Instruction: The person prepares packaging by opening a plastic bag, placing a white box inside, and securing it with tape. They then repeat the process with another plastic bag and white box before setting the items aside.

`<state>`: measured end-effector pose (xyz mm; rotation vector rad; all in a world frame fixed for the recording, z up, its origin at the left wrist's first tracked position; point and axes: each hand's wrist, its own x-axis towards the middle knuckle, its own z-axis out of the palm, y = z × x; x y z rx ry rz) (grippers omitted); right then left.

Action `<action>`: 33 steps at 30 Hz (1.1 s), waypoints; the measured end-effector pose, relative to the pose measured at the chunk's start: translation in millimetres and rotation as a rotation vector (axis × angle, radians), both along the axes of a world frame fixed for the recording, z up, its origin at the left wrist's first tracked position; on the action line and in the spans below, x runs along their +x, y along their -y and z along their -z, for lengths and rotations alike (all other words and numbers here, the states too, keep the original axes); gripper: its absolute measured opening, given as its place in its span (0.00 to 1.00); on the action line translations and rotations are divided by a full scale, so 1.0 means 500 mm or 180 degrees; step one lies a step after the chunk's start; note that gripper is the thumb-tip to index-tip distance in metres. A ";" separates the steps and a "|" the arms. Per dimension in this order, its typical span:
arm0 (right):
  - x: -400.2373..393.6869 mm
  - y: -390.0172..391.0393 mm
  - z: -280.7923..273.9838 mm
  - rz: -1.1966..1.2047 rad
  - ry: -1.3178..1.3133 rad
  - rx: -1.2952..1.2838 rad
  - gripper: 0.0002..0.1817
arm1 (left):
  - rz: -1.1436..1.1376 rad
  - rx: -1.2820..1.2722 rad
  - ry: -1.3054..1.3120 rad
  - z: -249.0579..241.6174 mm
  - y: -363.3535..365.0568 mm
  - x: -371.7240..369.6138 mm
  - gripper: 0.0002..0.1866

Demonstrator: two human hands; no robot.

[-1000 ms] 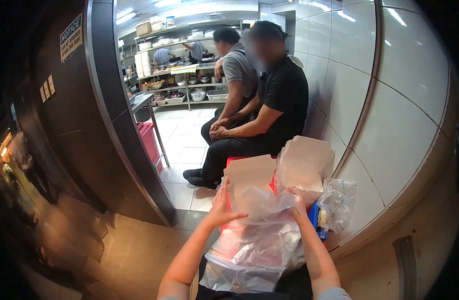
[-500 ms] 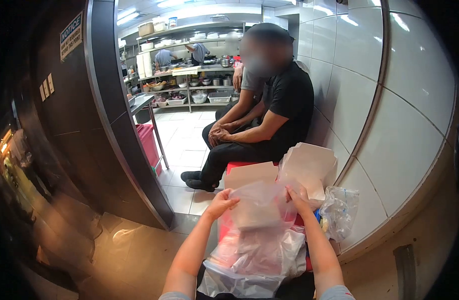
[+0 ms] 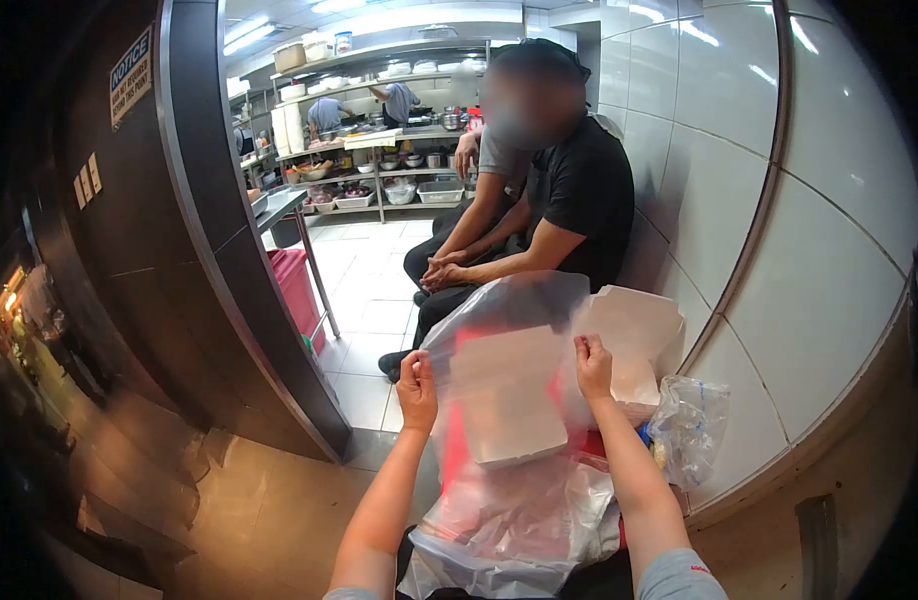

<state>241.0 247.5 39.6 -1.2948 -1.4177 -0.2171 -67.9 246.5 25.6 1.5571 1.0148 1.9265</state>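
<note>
A thin translucent plastic sheet or bag (image 3: 524,295) is stretched between both hands. My left hand (image 3: 417,390) pinches its left edge, and my right hand (image 3: 593,366) pinches the right edge. Through the plastic shows an open pale cardboard box (image 3: 509,400) on a red surface. More crumpled plastic (image 3: 519,525) lies over my lap, nearest to me. Beyond my right hand stands a stack of pale open boxes (image 3: 629,325).
A clear plastic bag (image 3: 689,425) sits right of the boxes, beside the tiled wall (image 3: 679,180). A seated person in black (image 3: 589,190) is just ahead, with another person partly hidden behind. Kitchen shelves (image 3: 379,180), a pink bin (image 3: 297,295) and a dark partition (image 3: 129,250) stand farther off.
My hands have moved apart, the left one outward and upright. The plastic, bunched before, is now spread wide and raised in front of the open box.
</note>
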 end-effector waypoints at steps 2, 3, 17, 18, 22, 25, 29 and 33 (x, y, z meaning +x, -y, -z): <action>-0.002 -0.017 0.006 0.0202 0.0254 -0.0050 0.09 | -0.0076 -0.0028 -0.0145 -0.001 -0.008 -0.003 0.09; -0.003 -0.025 0.006 0.0303 0.0381 -0.0076 0.09 | -0.0114 0.0016 -0.0205 -0.002 -0.014 -0.003 0.10; 0.010 -0.064 0.081 0.0380 0.0719 -0.0522 0.09 | -0.1221 0.0900 -0.1505 -0.036 0.057 0.032 0.24; 0.007 -0.061 0.072 0.0367 0.0771 -0.0519 0.09 | -0.0891 0.1166 -0.1730 -0.043 0.080 0.052 0.23; 0.006 -0.053 0.065 0.0224 0.0874 -0.0626 0.11 | 0.1074 0.1101 -0.3837 -0.057 0.117 0.158 0.27; 0.003 -0.045 0.064 0.0221 0.0765 -0.0612 0.17 | 0.0837 0.0654 -0.4371 0.020 0.063 0.202 0.33; -0.008 -0.020 0.053 -0.0052 0.0370 -0.0902 0.28 | 0.0997 0.0275 -0.4781 0.092 0.025 0.202 0.37; -0.027 0.018 0.057 -0.0032 -0.0033 -0.1288 0.36 | 0.0867 0.0277 -0.4785 0.146 0.018 0.200 0.39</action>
